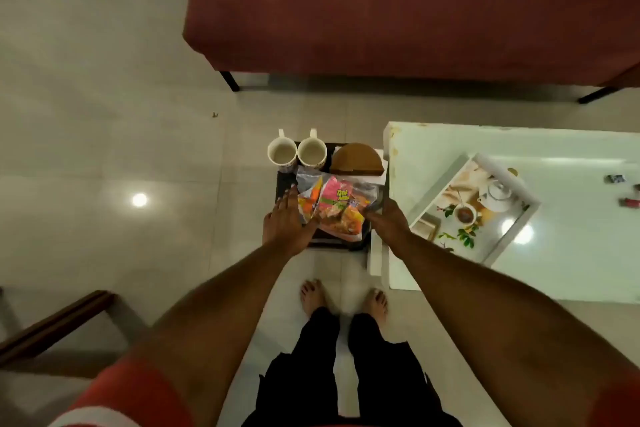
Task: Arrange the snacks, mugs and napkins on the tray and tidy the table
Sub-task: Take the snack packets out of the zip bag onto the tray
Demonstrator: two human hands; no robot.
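A dark tray [284, 184] is held over the tiled floor [104, 80], just beside the left edge of a white table [433, 146]; whether it rests on anything cannot be told.

Tray contents:
- Two mugs are stood upright side by side at the far left corner, the left mug [282, 152] and the right mug [311, 152] touching or nearly so, with handles pointed away.
- A brown stack of napkins [356, 159] is set at the far right, just beside the right mug.
- Colourful snack packets [337, 210] are piled across the near half, overlapping each other.

The left hand [285, 218] is laid on the tray's left side, fingers straight and pressed together, touching the packets' edge. The right hand [384, 218] is placed at the tray's right rim, fingers curled on it. The fingertips are hidden and blurred, so the exact grip cannot be told.

On the white table a white tray [438, 189] with a printed teapot picture is set at an angle, well apart from a few small items [614, 178] near the right edge. A red sofa [398, 10] is seen beyond and a wooden chair [55, 322] at lower left. Bare feet [313, 295] are seen below the dark tray.
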